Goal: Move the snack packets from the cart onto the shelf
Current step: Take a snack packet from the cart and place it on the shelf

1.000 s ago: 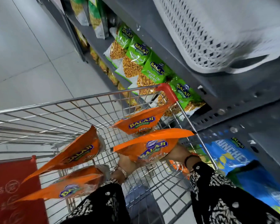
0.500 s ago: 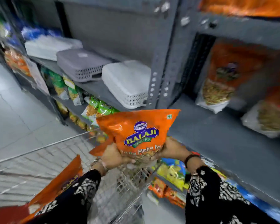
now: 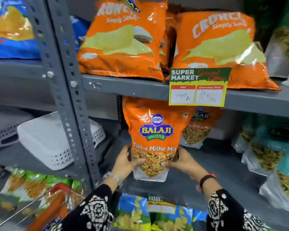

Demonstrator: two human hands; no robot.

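A person's left hand and right hand press an orange Tikha Mitha Mix packet upright over the grey middle shelf of a supermarket rack, near the shelf's front edge and just right of the perforated upright post. Fingers of both hands are curled and clamped on the packet's lower corners, thumbs across the clear window showing the mix. Whether its base already touches the shelf cannot be told. A matching packet stands just behind, toward the shelf's back, under a yellow-edged price card hanging from the shelf above. More orange packets lie in the wire cart at lower left, so the job looks far from finished. The pouch appears light, soft and crinkly, its film likely slippery and its contents crushable; a gentle two-sided hold low on the gusset, as here, seems the safest grip for standing it up.
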